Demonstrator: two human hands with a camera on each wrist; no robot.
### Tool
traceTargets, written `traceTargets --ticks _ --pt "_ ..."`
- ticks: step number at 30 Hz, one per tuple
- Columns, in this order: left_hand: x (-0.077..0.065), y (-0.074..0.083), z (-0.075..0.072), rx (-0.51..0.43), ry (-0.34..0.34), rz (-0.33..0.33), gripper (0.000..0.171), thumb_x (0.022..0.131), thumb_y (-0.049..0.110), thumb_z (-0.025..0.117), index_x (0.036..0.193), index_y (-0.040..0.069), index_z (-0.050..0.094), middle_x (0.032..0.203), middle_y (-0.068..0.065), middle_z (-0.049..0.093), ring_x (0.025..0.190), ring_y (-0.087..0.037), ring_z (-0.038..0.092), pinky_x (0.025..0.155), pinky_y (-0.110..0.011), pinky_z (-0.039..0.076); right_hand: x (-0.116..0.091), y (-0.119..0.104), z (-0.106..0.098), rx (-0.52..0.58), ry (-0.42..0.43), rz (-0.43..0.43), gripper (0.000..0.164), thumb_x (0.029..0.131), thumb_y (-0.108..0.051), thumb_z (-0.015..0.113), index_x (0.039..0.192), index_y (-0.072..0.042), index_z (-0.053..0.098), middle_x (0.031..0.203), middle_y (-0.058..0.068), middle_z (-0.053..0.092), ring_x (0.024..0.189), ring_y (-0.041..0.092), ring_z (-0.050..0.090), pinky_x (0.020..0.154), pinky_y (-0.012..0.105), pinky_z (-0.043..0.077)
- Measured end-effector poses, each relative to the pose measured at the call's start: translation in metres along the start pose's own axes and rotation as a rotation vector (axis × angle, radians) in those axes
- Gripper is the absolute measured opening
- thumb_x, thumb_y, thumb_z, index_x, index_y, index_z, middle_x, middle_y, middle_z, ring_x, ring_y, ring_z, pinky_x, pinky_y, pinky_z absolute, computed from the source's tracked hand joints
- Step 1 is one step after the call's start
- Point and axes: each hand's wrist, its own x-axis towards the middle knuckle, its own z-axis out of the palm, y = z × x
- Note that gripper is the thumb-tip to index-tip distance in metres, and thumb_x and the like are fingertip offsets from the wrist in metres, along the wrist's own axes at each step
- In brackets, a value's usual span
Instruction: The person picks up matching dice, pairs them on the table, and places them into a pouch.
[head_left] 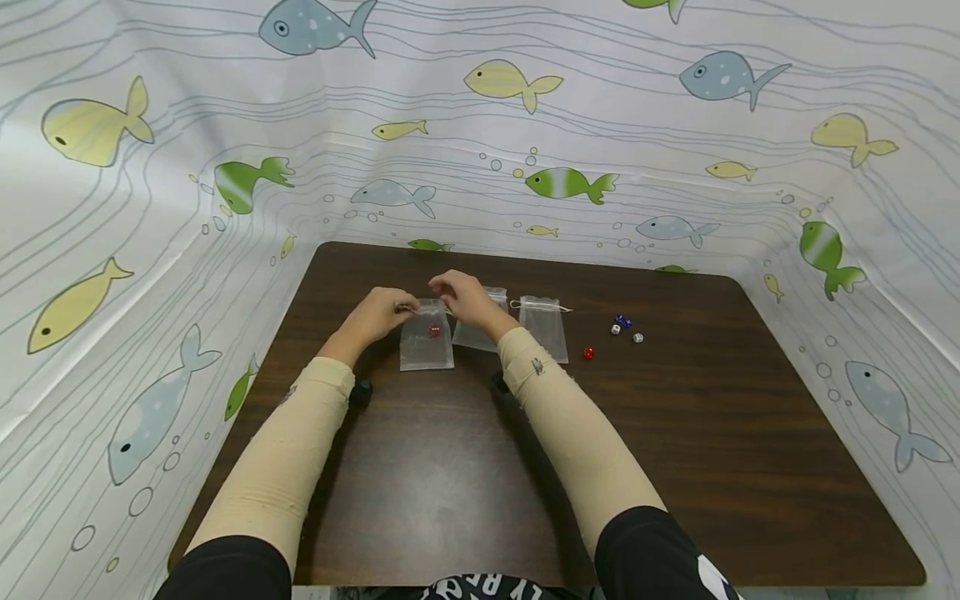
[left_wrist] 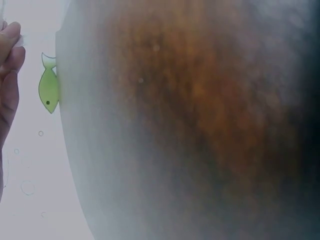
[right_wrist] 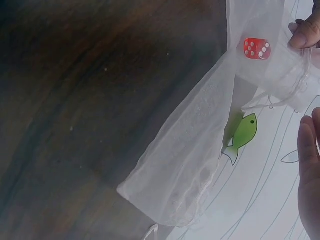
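Evidently, the left hand (head_left: 377,315) had its thumb and fingers pinched on the top of the first pouch (head_left: 426,354), which was left of the middle of the surface (head_left: 450,467) and nearer its far edge than its near one. The pouch was sheer, whitish and roughly rectangular, with a pale drawstring (right_wrist: 270,104) at its mouth. Inside showed one translucent red die (head_left: 435,331) with white pips. The pouch's long axis ran between the far and near edges, mouth toward the far edge, closed bottom toward the near one. The right hand (head_left: 467,298) hovered just beside the mouth, some fingers extended toward the left; whether its fingertips pinched anything could not be told. Partly behind it, the middle pouch (head_left: 474,335) lay slightly slanted. Next, the third pouch (head_left: 543,333) pointed its drawn end toward the far edge, cord ends spread sideways. Farther toward the right edge sat a loose red die (head_left: 588,353), then blue dice (head_left: 622,321) close together beside two white dice (head_left: 637,337).
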Motion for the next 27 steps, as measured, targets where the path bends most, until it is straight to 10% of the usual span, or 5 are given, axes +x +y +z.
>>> traceTargets --ticks 27 --pt "0.001 0.002 0.002 -0.010 -0.011 -0.062 0.013 0.087 -0.003 0.077 0.099 0.002 0.078 0.099 -0.013 0.076 0.091 -0.028 0.072 0.082 -0.043 0.060 -0.014 0.013 -0.005 0.013 0.007 0.057 0.032 0.101 0.005 0.058 0.132 0.002 0.062 0.124 0.015 0.063 0.116 0.026 0.060 0.101 0.031 0.049"
